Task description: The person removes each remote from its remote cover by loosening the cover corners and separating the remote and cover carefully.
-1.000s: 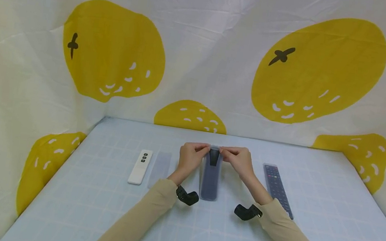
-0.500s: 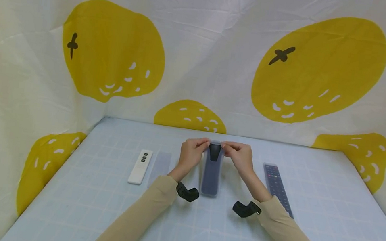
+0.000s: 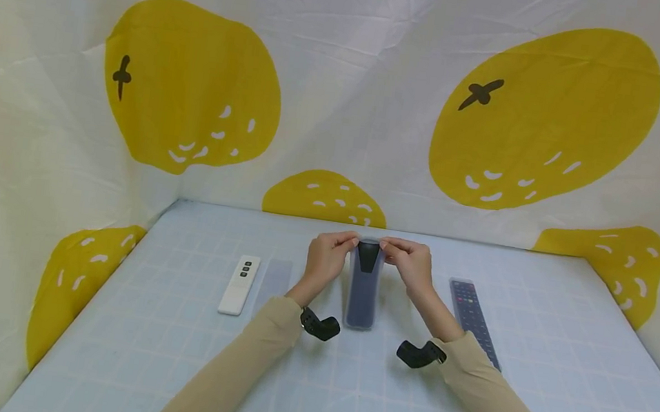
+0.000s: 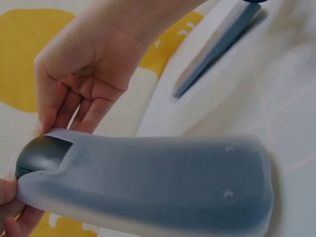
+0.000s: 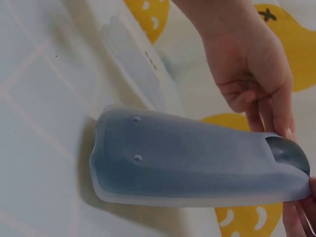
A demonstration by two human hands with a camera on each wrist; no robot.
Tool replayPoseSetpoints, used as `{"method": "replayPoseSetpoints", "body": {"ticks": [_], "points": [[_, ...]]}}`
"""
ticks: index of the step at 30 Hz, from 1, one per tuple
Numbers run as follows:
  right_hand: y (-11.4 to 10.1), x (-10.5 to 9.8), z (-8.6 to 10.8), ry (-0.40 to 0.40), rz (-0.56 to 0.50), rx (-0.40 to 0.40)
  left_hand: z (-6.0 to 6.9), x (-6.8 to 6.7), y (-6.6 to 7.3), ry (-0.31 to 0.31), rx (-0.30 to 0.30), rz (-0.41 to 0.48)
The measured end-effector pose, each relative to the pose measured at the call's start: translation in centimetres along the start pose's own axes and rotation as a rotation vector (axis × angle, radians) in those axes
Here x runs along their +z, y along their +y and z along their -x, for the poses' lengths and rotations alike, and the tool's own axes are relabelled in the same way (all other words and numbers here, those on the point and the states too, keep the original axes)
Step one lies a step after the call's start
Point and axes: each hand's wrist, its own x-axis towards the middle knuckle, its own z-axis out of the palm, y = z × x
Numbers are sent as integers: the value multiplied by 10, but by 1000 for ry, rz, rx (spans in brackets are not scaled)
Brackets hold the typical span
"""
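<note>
Remote in translucent cover, held at its far end by 2 hands

Item 1: remote (image 3: 362,301), dark, long, encased in a translucent cover; a glossy black section (image 3: 368,255) shows through the cover's opening at the far end. Position: mid-table, between the hands, tilted with its far end raised. Near end close to the table surface; contact cannot be told. 2 small round bumps (image 4: 229,149) on the cover near that end.

Item 2: left hand (image 3: 324,259). Thumb and fingertips closed in a pinch on the left corner of the remote's far end.

Item 3: right hand (image 3: 412,267). Matching pinch on the right corner of the same end.

Item 4: white remote (image 3: 239,286), 3 dark buttons, flat on the table to the left.

Item 5: flat translucent cover (image 3: 274,282), just beside the white remote, its near part overlapped by the left sleeve (image 3: 233,374).

Item 6: button-covered remote (image 3: 472,312), dark, lying aslant at right, partly hidden by the right sleeve (image 3: 504,403).

Item 7: 2 black wrist cameras (image 3: 320,326), 1 per wrist.

Setting: pale blue checked tablecloth (image 3: 317,399); white backdrop (image 3: 357,98) printed with yellow fruit.
</note>
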Motion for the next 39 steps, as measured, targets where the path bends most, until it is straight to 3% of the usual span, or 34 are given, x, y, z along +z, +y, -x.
{"method": "replayPoseSetpoints", "body": {"ticks": [11,16,22,29,39], "points": [[-3,-2,2,-45,-116,7,-3,-4,-4,-32,-12,85],[-2,-4,1,-76,-156,15,-5,-6,-9,-65,-7,187],[-1,-6,1,-71,-163,1,-7,-8,-7,-98,-51,270],[-2,-5,1,-61,-144,-34,-9,-9,-2,-125,-95,277],[-9,-6,-1,-82,-77,-72,-8,-12,5,-83,-130,188]]}}
